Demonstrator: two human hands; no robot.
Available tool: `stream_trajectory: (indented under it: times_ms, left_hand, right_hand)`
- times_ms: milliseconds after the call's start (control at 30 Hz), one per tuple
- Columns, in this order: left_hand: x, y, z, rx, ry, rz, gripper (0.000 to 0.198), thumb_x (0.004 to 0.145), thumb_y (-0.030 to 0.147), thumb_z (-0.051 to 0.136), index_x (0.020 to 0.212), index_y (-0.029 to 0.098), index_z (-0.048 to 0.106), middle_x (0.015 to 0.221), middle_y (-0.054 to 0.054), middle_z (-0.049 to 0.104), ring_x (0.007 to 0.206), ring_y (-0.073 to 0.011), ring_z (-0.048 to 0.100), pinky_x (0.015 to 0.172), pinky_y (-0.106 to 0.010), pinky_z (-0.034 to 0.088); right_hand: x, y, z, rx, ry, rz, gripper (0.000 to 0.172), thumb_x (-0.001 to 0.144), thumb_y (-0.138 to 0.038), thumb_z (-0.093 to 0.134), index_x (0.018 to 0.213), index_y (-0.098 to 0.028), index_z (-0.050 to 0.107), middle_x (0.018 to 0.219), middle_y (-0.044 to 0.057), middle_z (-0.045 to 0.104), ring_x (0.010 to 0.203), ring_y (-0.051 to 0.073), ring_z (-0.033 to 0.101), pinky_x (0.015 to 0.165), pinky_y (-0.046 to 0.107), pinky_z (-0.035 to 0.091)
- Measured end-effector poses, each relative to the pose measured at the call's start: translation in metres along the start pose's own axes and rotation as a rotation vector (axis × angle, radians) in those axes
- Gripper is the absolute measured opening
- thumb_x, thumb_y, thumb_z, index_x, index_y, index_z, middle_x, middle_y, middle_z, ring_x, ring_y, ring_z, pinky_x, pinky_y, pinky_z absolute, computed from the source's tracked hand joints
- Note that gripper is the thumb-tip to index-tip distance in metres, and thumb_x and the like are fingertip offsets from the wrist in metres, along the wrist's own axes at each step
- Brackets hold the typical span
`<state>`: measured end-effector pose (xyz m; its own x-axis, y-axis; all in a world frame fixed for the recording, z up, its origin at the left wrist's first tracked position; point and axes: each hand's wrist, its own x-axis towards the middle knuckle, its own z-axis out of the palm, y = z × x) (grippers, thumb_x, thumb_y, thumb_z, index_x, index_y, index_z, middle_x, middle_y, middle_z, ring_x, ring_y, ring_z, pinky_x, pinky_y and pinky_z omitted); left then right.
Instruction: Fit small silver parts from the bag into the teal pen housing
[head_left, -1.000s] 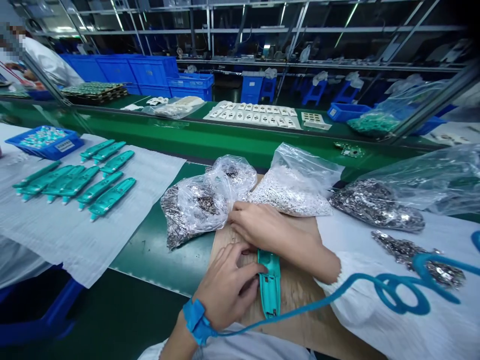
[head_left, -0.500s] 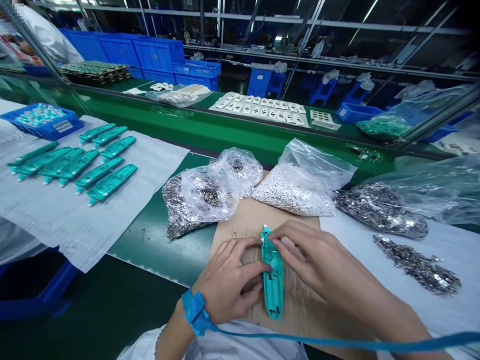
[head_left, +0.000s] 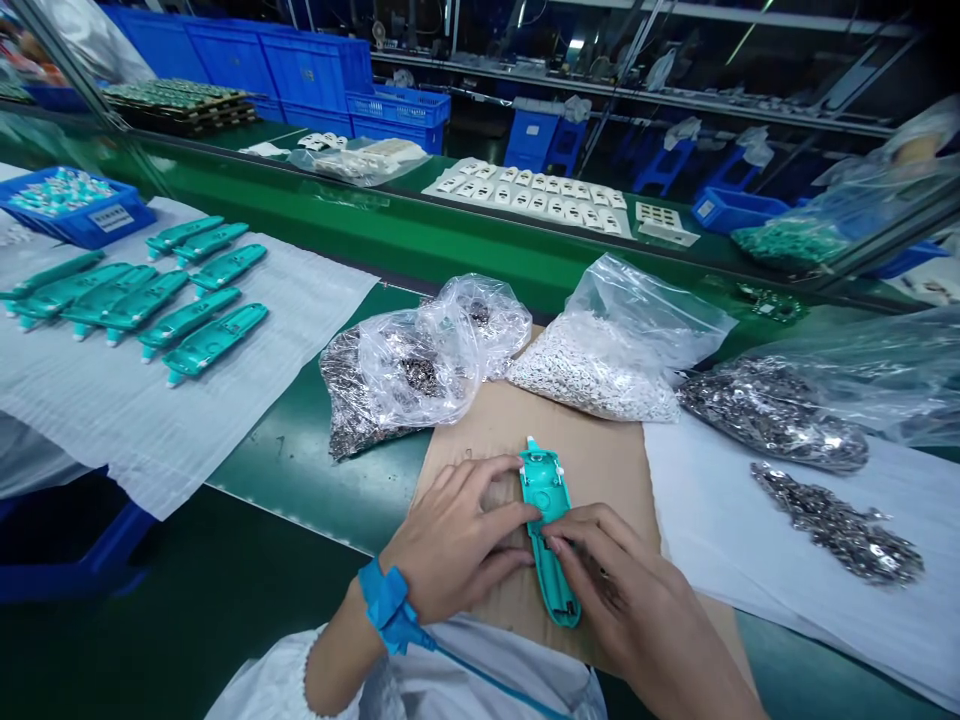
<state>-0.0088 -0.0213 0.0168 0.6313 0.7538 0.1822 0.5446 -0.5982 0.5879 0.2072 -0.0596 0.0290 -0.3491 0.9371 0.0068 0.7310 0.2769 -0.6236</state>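
A teal plastic housing half [head_left: 550, 503] lies hollow side up on brown cardboard [head_left: 480, 435], its white tip pointing away from me. Small white parts sit on both sides near that tip, and dark metal pieces show in the lower compartment. My left hand [head_left: 457, 535], with a blue wrist strap [head_left: 390, 605], grips the housing's left edge between fingers and thumb. Over the housing's middle, my right hand [head_left: 630, 590] is closed in a pinch, its fingertips touching the inside at the top of the long compartment. Anything between those fingertips is hidden.
Behind the cardboard lie bags of metal parts [head_left: 390, 385] and a bag of white parts [head_left: 600, 375]. Loose metal pieces [head_left: 840, 525] form a pile at right. Several teal housings [head_left: 214, 340] and a blue bin [head_left: 97, 215] are at left. A person's sleeve [head_left: 105, 40] shows far left.
My right hand has moved from the housing's tip end down to its middle, uncovering the white parts near the tip. My left hand keeps its hold. The view has shifted slightly.
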Motion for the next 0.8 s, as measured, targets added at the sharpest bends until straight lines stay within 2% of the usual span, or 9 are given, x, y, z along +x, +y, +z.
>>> stream_trajectory:
  times_ms: [133,267,367,500,567,667,733,800]
  left_hand:
    - [0.000,-0.001,0.003,0.009,0.016,-0.006,0.029,0.099,0.031,0.057,0.127,0.030,0.058,0.148,-0.008,0.042,0.126,-0.0268,0.048,0.101,-0.044,0.044]
    - [-0.001,-0.001,0.005,0.016,0.027,-0.017,0.023,0.100,0.027,0.054,0.122,0.030,0.061,0.147,-0.007,0.043,0.125,-0.0261,0.049,0.100,-0.043,0.044]
    - [-0.001,0.000,0.005,0.003,0.028,-0.020,0.020,0.101,0.027,0.051,0.117,0.030,0.063,0.148,-0.005,0.042,0.124,-0.0256,0.050,0.100,-0.043,0.044]
    - [-0.002,0.000,0.004,-0.008,0.042,-0.003,0.021,0.101,0.026,0.050,0.119,0.029,0.061,0.148,-0.007,0.042,0.123,-0.0246,0.050,0.100,-0.042,0.045]
    - [-0.002,0.000,0.003,-0.012,0.049,-0.005,0.021,0.102,0.027,0.049,0.118,0.029,0.061,0.148,-0.007,0.042,0.123,-0.0246,0.050,0.101,-0.043,0.045]
    - [-0.002,-0.001,0.002,-0.020,0.043,-0.013,0.020,0.103,0.029,0.047,0.116,0.029,0.062,0.148,-0.005,0.041,0.124,-0.0249,0.050,0.102,-0.043,0.045]
    - [-0.003,-0.001,0.002,-0.028,0.040,-0.019,0.020,0.102,0.029,0.049,0.116,0.029,0.063,0.148,-0.005,0.041,0.125,-0.0252,0.050,0.102,-0.044,0.045]
    - [-0.003,-0.001,0.001,-0.031,0.039,-0.026,0.019,0.101,0.028,0.051,0.115,0.029,0.064,0.148,-0.006,0.041,0.126,-0.0264,0.049,0.103,-0.045,0.045]
  right_hand:
    - [-0.001,0.004,0.005,-0.104,0.050,-0.072,0.018,0.104,-0.030,0.040,0.104,-0.027,0.058,0.098,0.004,0.063,0.081,0.016,0.068,0.063,0.026,0.053]
    - [-0.002,0.001,0.003,-0.169,0.062,-0.123,0.024,0.104,-0.028,0.039,0.106,-0.025,0.062,0.096,0.005,0.064,0.075,0.015,0.068,0.062,0.023,0.054]
    - [-0.004,-0.004,-0.002,-0.180,0.039,-0.120,0.026,0.103,-0.027,0.040,0.111,-0.025,0.065,0.098,0.006,0.065,0.069,0.014,0.067,0.060,0.021,0.054]
    - [-0.004,-0.008,-0.008,-0.212,0.041,-0.100,0.028,0.102,-0.029,0.042,0.121,-0.027,0.063,0.101,0.006,0.065,0.061,0.011,0.064,0.049,0.019,0.049]
    - [-0.001,-0.008,-0.011,-0.208,0.048,-0.095,0.029,0.102,-0.030,0.044,0.126,-0.027,0.060,0.104,0.006,0.065,0.062,0.011,0.065,0.050,0.019,0.050]
    - [0.003,-0.006,-0.019,-0.182,0.081,-0.110,0.027,0.102,-0.028,0.045,0.125,-0.026,0.059,0.105,0.006,0.065,0.076,0.013,0.068,0.065,0.021,0.054]
    - [0.007,-0.003,-0.032,-0.195,0.132,-0.152,0.022,0.101,-0.027,0.047,0.118,-0.026,0.062,0.105,0.006,0.064,0.086,0.014,0.068,0.069,0.021,0.053]
    - [0.011,-0.001,-0.053,-0.247,0.207,-0.171,0.018,0.100,-0.030,0.050,0.112,-0.027,0.064,0.104,0.005,0.064,0.085,0.015,0.068,0.065,0.023,0.051]
